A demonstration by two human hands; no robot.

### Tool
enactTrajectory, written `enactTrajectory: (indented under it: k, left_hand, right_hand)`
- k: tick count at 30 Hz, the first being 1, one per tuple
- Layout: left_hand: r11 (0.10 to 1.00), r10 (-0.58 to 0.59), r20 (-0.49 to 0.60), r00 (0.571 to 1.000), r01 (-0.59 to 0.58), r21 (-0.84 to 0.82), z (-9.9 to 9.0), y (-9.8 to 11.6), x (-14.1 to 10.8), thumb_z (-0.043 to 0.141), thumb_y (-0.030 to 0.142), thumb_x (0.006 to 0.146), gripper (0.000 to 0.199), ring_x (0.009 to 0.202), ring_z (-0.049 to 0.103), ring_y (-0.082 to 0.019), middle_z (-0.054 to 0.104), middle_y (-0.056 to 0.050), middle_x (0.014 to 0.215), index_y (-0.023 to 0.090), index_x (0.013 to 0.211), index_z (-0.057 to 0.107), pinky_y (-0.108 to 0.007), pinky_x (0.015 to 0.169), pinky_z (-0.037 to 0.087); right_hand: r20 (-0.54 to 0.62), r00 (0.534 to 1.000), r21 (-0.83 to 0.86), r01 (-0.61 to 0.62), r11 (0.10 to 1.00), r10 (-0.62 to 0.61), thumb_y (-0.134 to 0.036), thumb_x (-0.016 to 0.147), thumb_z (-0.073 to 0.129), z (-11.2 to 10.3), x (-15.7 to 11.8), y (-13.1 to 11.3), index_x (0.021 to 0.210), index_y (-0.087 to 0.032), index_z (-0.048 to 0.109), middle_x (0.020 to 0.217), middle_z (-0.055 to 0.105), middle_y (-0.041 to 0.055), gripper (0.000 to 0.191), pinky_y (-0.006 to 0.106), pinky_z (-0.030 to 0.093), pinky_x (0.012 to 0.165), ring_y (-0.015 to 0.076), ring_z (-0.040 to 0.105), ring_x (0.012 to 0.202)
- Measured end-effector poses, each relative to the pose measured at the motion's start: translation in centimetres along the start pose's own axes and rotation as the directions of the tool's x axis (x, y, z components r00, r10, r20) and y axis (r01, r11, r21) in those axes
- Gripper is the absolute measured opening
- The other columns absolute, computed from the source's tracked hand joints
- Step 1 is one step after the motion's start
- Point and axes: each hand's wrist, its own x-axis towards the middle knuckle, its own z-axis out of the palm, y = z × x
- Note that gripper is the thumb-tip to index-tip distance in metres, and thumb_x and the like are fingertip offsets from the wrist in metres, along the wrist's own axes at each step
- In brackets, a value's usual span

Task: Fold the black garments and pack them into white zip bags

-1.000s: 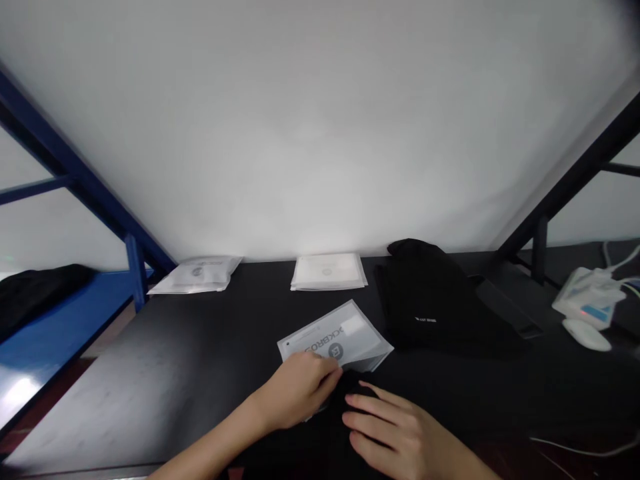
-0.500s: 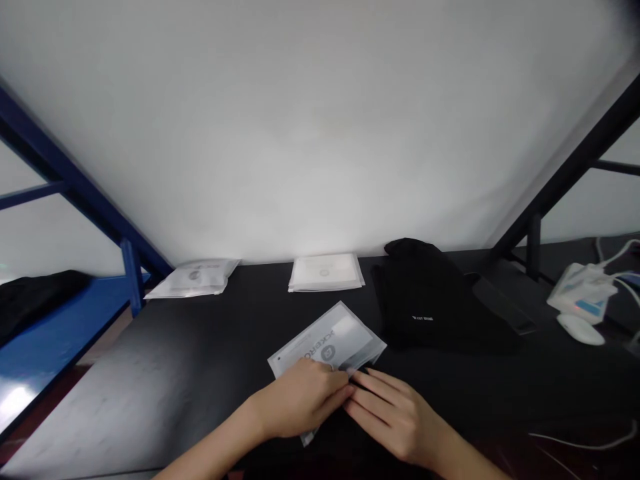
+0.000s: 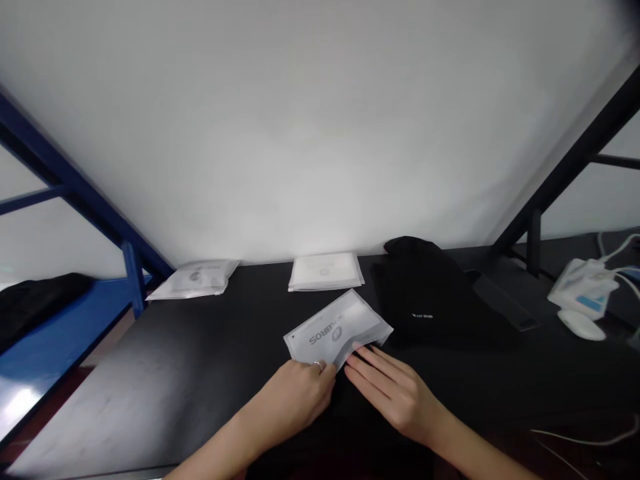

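A frosted plastic zip bag (image 3: 350, 327) with grey lettering and a round logo lies tilted over the black table in front of me. My left hand (image 3: 305, 393), a ring on one finger, is closed on its near left edge. At the near right edge, the fingertips of my right hand (image 3: 387, 387) press on the bag, fingers fairly straight and close together, thumb hidden beneath. The near edge bends up slightly between the hands. The bag's contents cannot be made out.
Two more groups of frosted bags, a puffy one (image 3: 200, 277) and a flat stack (image 3: 327, 272), lie along the wall. Folded black cloth (image 3: 430, 307) is at right. Beyond it are a white mouse (image 3: 581, 325) and a white device with cables (image 3: 583, 287). Blue frame bars (image 3: 133, 267) stand left.
The bag has shifted slightly right and away from me. My left hand has moved left, apart from the right hand, which has risen a little along the bag's edge.
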Motion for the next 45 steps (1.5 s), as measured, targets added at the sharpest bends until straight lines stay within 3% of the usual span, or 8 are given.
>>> enactTrajectory:
  k: [10, 16, 23, 26, 32, 39, 42, 45]
  left_hand:
    - [0.946, -0.071, -0.073, 0.995, 0.044, -0.321, -0.8, 0.3, 0.1, 0.045, 0.016, 0.099, 0.022, 0.065, 0.070, -0.020, 0.069, -0.003, 0.073, 0.020, 0.083, 0.058, -0.028, 0.059, 0.042]
    - [0.902, -0.079, -0.119, 0.990, 0.020, -0.432, -0.8, -0.5, -0.2, 0.040, 0.018, 0.101, 0.024, 0.066, 0.068, -0.021, 0.068, -0.002, 0.073, 0.021, 0.083, 0.057, -0.028, 0.062, 0.042]
    - [0.902, -0.087, -0.123, 0.989, 0.025, -0.431, -1.7, -1.0, -0.3, 0.042, 0.018, 0.100, 0.025, 0.062, 0.064, -0.019, 0.065, -0.001, 0.069, 0.022, 0.077, 0.053, -0.028, 0.056, 0.035]
    - [0.910, -0.097, -0.112, 0.989, 0.043, -0.412, -2.0, -1.1, -0.3, 0.042, 0.018, 0.100, 0.026, 0.062, 0.064, -0.020, 0.065, -0.001, 0.069, 0.022, 0.078, 0.054, -0.028, 0.058, 0.037]
    - [0.955, -0.050, -0.081, 0.995, 0.023, -0.297, -1.3, -0.3, 0.1, 0.042, 0.017, 0.100, 0.022, 0.070, 0.070, -0.024, 0.071, -0.005, 0.077, 0.020, 0.092, 0.062, -0.031, 0.065, 0.045]
    - [0.973, 0.027, -0.067, 0.997, -0.041, -0.227, -1.4, 0.3, 0.3, 0.045, 0.016, 0.099, 0.021, 0.066, 0.071, -0.022, 0.071, -0.003, 0.073, 0.020, 0.087, 0.062, -0.030, 0.062, 0.047]
    - [0.976, 0.025, -0.074, 0.997, -0.040, -0.212, -1.2, 0.3, 0.1, 0.048, 0.016, 0.098, 0.018, 0.066, 0.070, -0.023, 0.070, -0.002, 0.074, 0.021, 0.088, 0.061, -0.030, 0.064, 0.050]
    - [0.971, -0.050, -0.219, 0.975, -0.004, -0.239, -0.8, 0.2, -0.2, 0.055, 0.028, 0.098, 0.010, 0.072, 0.070, -0.023, 0.069, -0.004, 0.081, 0.020, 0.095, 0.062, -0.032, 0.068, 0.054]
  right_hand:
    - [0.157, 0.950, 0.031, -0.278, 0.960, 0.270, -0.008, 0.092, 0.057, 1.0, 0.0, 0.0, 0.117, -0.009, 0.071, 0.095, 0.079, 0.0120, 0.029, 0.033, 0.064, 0.077, 0.0240, 0.076, 0.085]
    - [0.315, 0.935, 0.036, -0.185, 0.982, 0.165, -0.030, 0.092, 0.071, 0.4, 0.1, 0.1, 0.143, -0.013, 0.056, 0.105, 0.075, 0.0131, 0.057, 0.034, 0.061, 0.075, 0.0262, 0.074, 0.089]
    - [0.251, 0.920, 0.019, -0.317, 0.948, 0.302, -0.025, 0.091, 0.074, 1.7, 0.1, 0.4, 0.118, -0.017, 0.068, 0.098, 0.078, 0.0090, 0.029, 0.026, 0.058, 0.063, 0.0207, 0.075, 0.079]
    - [0.231, 0.907, -0.009, -0.361, 0.933, 0.353, -0.020, 0.086, 0.079, 2.2, 0.1, -0.5, 0.120, -0.014, 0.068, 0.102, 0.079, 0.0118, 0.036, 0.029, 0.061, 0.068, 0.0232, 0.077, 0.084]
    - [0.257, 0.944, -0.023, -0.210, 0.977, 0.209, -0.032, 0.070, 0.095, 3.0, 0.2, -2.4, 0.133, -0.013, 0.065, 0.132, 0.071, 0.0187, 0.072, 0.049, 0.058, 0.101, 0.0377, 0.066, 0.124]
    - [0.346, 0.895, 0.077, -0.326, 0.942, 0.281, -0.010, 0.087, 0.076, 4.0, 1.9, -0.9, 0.130, -0.022, 0.069, 0.120, 0.076, 0.0106, 0.045, 0.048, 0.055, 0.107, 0.0308, 0.069, 0.117]
    - [0.384, 0.896, 0.151, -0.300, 0.942, 0.224, -0.019, 0.088, 0.078, 3.3, 1.9, -0.6, 0.134, -0.021, 0.066, 0.121, 0.076, 0.0098, 0.047, 0.048, 0.052, 0.111, 0.0297, 0.067, 0.122]
    - [0.427, 0.884, 0.216, -0.307, 0.927, 0.193, -0.029, 0.092, 0.077, 2.2, 1.2, -0.8, 0.140, -0.021, 0.062, 0.136, 0.069, 0.0122, 0.051, 0.051, 0.045, 0.118, 0.0305, 0.058, 0.135]
